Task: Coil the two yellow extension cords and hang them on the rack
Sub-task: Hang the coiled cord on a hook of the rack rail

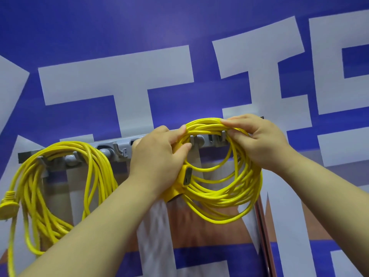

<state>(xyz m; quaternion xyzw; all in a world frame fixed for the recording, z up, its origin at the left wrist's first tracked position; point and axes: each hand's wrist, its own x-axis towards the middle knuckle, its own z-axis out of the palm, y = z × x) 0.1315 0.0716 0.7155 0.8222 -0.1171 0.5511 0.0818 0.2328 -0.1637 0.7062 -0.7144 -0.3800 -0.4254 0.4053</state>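
Note:
A grey rack with several hooks is fixed across the blue-and-white wall. One coiled yellow extension cord hangs from its left hooks, its plug dangling at the far left. A second coiled yellow cord is held up against the right end of the rack. My left hand grips the coil's left side, where the yellow socket block lies. Over on the coil's top right, my right hand pinches the strands by a hook.
The wall behind is a blue banner with large white letters. A shiny metal panel hangs below the rack, with a vertical edge strip on its right. Two free hooks sit in the rack's middle.

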